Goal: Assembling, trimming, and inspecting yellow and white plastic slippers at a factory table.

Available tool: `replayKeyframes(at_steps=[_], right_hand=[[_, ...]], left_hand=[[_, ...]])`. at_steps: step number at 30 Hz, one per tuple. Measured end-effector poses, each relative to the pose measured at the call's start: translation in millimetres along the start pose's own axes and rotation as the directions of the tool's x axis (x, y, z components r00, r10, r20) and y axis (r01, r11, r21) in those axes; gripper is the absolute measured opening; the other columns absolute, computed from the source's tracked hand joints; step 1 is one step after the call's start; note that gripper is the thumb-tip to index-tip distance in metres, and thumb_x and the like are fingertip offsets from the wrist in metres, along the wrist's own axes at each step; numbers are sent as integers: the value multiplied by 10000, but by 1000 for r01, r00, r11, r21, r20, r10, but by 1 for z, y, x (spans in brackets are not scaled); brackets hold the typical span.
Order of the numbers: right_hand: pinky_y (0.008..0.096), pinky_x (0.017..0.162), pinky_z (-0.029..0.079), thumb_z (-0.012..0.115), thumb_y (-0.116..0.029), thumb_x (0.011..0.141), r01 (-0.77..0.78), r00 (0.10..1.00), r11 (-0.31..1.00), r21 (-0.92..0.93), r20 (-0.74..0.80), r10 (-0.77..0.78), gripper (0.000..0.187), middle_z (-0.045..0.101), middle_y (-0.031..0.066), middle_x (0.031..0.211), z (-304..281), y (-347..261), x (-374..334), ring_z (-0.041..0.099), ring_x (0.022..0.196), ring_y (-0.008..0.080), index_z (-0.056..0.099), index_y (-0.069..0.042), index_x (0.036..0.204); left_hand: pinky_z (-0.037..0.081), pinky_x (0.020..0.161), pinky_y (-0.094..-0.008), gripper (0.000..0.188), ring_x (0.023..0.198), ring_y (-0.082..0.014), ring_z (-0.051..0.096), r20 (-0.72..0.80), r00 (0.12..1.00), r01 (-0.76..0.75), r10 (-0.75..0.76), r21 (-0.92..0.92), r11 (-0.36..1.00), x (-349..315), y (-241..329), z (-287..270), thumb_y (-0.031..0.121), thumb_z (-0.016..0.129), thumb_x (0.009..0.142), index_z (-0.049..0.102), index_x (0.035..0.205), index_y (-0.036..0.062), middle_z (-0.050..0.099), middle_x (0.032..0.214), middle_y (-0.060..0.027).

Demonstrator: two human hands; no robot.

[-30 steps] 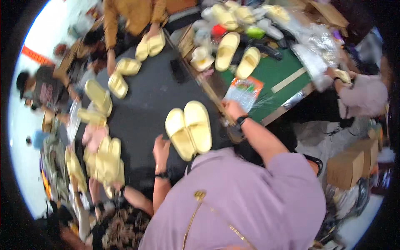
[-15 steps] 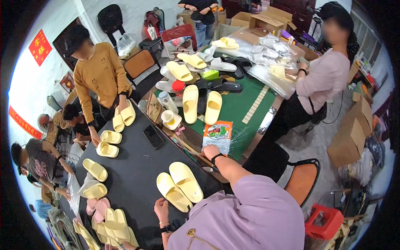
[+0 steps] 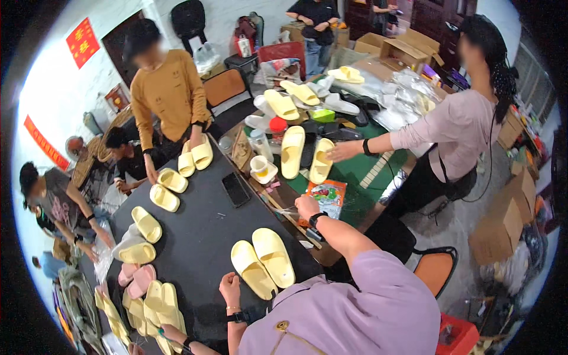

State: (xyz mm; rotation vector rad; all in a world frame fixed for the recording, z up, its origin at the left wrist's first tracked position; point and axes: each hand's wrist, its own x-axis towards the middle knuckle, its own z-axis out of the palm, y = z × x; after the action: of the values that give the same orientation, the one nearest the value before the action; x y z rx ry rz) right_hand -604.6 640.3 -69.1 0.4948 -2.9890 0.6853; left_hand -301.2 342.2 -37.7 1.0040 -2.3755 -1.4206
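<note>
My left hand [image 3: 229, 288] is closed beside a pair of pale yellow slide slippers [image 3: 261, 263] on the dark table; whatever its curled fingers hold, if anything, is hidden. My right arm reaches forward over the table edge. Its hand [image 3: 306, 207] is closed beside an orange and white printed packet [image 3: 329, 195], with thin clear strands near the fingers; I cannot make out what is in its grip. Beyond the packet stand two more yellow slippers, one upright slipper [image 3: 293, 152] and a second slipper [image 3: 321, 161], which a co-worker's hand [image 3: 345, 150] touches from the right.
A phone [image 3: 236, 189] lies on the dark table, a cup [image 3: 260, 168] beyond it. Yellow and pink slippers [image 3: 141, 280] line the left side, where co-workers handle slippers. More slippers and plastic bags [image 3: 408, 97] cover the green table. An orange chair [image 3: 435, 270] stands at right.
The view has shifted, so the scene sits further right and lower. The co-worker at right has stretched an arm to the yellow slipper. My hands remain near the slippers and the packet.
</note>
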Motion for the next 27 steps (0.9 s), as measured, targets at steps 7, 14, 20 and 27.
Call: replayKeyframes(at_steps=[7,14,20,27], right_hand=[[474,723,507,589,-132,802,44,981,982,182,-196,-7,129,661,164,843,-28,-28,39,638,815,371,709,-113,846],[437,709,523,604,-192,788,123,984,971,203,-150,-93,162,686,167,819,-68,-31,56,665,785,362,725,-94,836],[410,700,531,643,-186,726,152,987,985,84,-61,-147,168,686,164,756,-56,-26,57,675,728,337,721,-43,766],[352,645,523,661,-95,746,144,987,946,290,-116,-115,102,677,123,680,-56,-25,74,660,638,236,693,-1,770]], left_hand=[[516,650,-294,187,677,-169,653,-54,998,-34,33,-13,999,-5,-5,-1,86,644,816,688,962,-23,692,769,-105],[536,734,-338,228,809,-262,697,-98,991,-90,87,-29,996,-14,13,-3,147,625,825,696,992,10,706,884,-165],[549,759,-352,250,851,-279,697,-87,995,-52,56,45,998,-20,3,-2,153,650,829,685,1030,10,709,929,-163],[548,748,-355,257,837,-283,697,-89,994,-59,61,27,998,-20,-4,-3,176,638,836,685,1027,11,710,920,-162]])
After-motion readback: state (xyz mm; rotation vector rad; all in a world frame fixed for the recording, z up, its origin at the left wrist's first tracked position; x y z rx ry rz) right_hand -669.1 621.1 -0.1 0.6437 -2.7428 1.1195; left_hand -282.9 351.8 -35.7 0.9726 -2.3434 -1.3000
